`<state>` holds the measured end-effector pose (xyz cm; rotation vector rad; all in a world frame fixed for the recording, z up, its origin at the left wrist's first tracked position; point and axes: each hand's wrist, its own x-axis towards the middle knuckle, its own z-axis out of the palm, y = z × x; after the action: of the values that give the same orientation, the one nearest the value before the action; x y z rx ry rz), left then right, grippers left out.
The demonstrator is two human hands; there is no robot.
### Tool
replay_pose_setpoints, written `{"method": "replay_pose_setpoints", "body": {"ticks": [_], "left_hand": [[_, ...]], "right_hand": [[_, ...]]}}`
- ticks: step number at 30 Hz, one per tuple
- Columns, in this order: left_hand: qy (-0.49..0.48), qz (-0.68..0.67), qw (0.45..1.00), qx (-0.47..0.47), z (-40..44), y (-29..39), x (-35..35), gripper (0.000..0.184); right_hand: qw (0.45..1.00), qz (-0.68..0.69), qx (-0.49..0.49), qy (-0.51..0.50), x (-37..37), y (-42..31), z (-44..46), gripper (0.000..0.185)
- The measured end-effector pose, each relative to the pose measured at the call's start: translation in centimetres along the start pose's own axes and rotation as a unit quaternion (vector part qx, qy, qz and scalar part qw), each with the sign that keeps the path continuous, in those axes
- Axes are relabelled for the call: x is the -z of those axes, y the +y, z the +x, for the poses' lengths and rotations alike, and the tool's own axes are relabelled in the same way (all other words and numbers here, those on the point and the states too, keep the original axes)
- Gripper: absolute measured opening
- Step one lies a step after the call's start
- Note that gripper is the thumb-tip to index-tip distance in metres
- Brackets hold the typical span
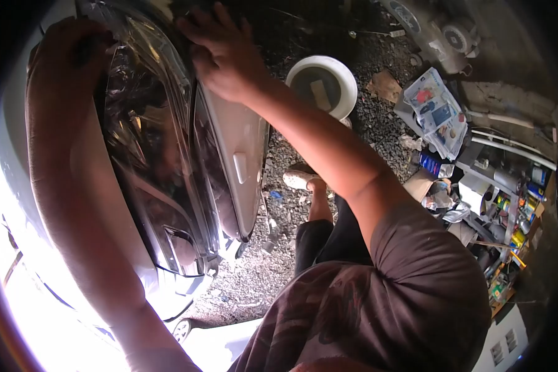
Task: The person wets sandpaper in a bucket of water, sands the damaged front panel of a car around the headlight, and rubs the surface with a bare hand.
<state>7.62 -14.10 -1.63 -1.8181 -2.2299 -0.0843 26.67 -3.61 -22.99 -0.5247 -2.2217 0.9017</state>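
Note:
In front of me stands a pale car; its dark side window (pixel 149 124) reflects light and shapes. My left hand (pixel 74 46) is at the far end of the window, by the roof edge. Its fingers are bent together in shadow, and whatever they hold is too dark to name. On the near side of the glass, my right hand (pixel 226 59) reaches to the dark far end of the window trim, fingers spread, with nothing visible in it. Below that arm is the car door (pixel 229 130) with its pale handle (pixel 240 167).
A white bucket (pixel 351 90) of murky liquid, with a pale block in it, stands on gravel (pixel 279 217). To the right are a folded newspaper (pixel 437 111), white pipes (pixel 514 149) and a cluttered shelf of cans and bottles (pixel 508 217). A gas cylinder-like object (pixel 437 46) lies at the upper right.

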Motion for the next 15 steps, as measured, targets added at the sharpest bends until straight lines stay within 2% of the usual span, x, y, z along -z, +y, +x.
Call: {"method": "replay_pose_setpoints", "body": {"ticks": [1,3,6,8,9,11,13,15], "left_hand": [[-0.001,-0.001,1.000,-0.005,0.1,0.3,0.0,0.019],[-0.023,0.026,0.998,0.049,-0.1,0.8,0.3,0.019],[-0.022,0.030,0.996,0.075,-0.1,1.6,0.5,0.019],[-0.017,0.058,0.996,0.063,0.1,1.5,0.6,0.019],[-0.015,0.084,0.995,0.052,0.1,1.6,0.5,0.020],[0.005,0.109,0.994,0.031,-0.2,1.5,0.1,0.022],[0.026,0.135,0.991,0.008,-0.1,1.6,0.0,0.025],[-0.041,0.066,0.996,0.043,0.3,1.9,0.5,0.025]], "right_hand": [[1.000,0.004,0.010,-0.001,0.1,0.2,0.3,0.057],[1.000,0.004,0.021,0.001,0.5,0.2,-0.7,0.057],[0.999,-0.022,0.035,0.008,1.5,-1.7,-8.2,0.055],[0.999,0.018,-0.008,-0.030,2.5,-2.8,-11.1,0.050],[0.999,0.019,-0.008,-0.028,2.2,-2.5,-9.6,0.050],[0.998,0.030,-0.004,0.047,1.1,-1.4,-4.5,0.047],[0.999,0.029,-0.006,0.042,0.7,-0.7,0.2,0.048],[0.999,0.026,-0.012,0.041,0.7,-0.4,0.1,0.049]]}}
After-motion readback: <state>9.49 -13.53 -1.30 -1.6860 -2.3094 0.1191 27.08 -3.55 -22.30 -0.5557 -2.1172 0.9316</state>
